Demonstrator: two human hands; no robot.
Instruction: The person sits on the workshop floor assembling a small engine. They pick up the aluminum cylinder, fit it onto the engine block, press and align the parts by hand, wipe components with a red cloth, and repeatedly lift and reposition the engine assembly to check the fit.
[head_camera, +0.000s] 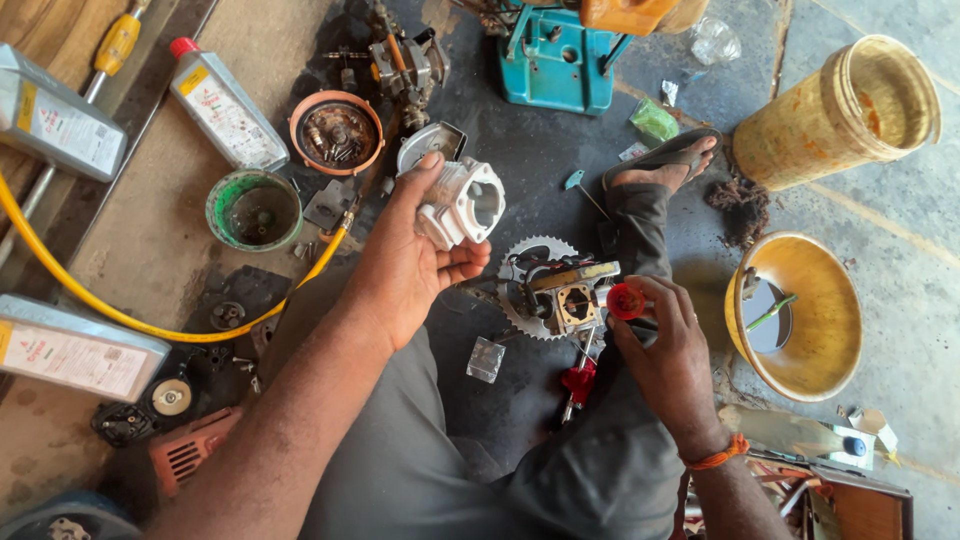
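My left hand (410, 265) holds up a pale metal engine cylinder (462, 203) with cooling fins, its bore facing right. My right hand (665, 350) grips a small red round-capped part (625, 301) next to an engine crankcase (565, 298) with a square opening, which rests against my leg. A toothed sprocket disc (530, 258) lies behind the crankcase. A red-handled tool (578, 382) sits just below it on my grey trousers.
Oil bottles (225, 108) and a grey can (75, 350) lie at left, with a yellow hose (120, 315), a green tub (253, 210) and an orange bowl of parts (336, 132). A teal machine (555, 60) stands ahead. Two yellow containers (800, 315) are right.
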